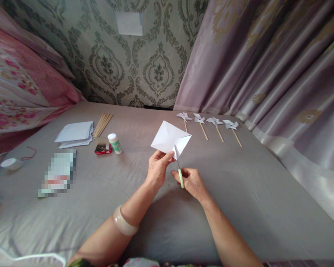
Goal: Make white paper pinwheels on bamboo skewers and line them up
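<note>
A square sheet of white paper [167, 135] with diagonal creases is held up, corner uppermost, by my left hand [158, 167], thumb in front near its lower corner. My right hand [193, 181] is closed around the pale green handle of a pair of scissors [180, 177]. Their blades reach up over the paper's lower right part, along a crease; whether they have cut into it I cannot tell. Beyond the paper, several white paper pinwheels [215, 121] on wooden sticks lie in a row at the back right.
At the back left lie a stack of white paper [74, 133] and several wooden sticks [102, 125]. Nearer stand a small red box [102, 149] of tiny metal pieces and a white-green bottle [115, 144]. A blurred packet [59, 172] and white cable [25, 256] lie further left.
</note>
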### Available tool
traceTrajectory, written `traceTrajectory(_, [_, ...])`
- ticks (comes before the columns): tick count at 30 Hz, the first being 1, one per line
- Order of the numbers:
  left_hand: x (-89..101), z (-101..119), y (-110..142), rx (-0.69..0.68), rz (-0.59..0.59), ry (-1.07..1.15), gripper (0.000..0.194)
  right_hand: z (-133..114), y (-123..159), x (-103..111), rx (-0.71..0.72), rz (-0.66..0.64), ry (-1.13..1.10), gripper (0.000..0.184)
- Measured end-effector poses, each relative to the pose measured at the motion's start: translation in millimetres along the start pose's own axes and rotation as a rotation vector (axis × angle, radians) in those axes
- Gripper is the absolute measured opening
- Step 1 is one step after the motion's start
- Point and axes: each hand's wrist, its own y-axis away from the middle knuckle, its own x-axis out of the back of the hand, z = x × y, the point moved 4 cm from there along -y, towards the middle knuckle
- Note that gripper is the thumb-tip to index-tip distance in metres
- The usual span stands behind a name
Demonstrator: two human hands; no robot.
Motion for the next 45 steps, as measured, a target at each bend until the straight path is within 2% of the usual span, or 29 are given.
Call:
traceTrajectory(23, [-1.3,0.7,-0.2,-0.004,-0.016,0.015,0.025,-1.2,0.2,-0.2,0.038,0.053,0.074,0.044])
traceTrajectory(45, [-0.7,0.8,-1.5,0.003,-0.022,0.012,0.025,1.0,-0.4,1.8,0.029,0.063,0.067,0.041])
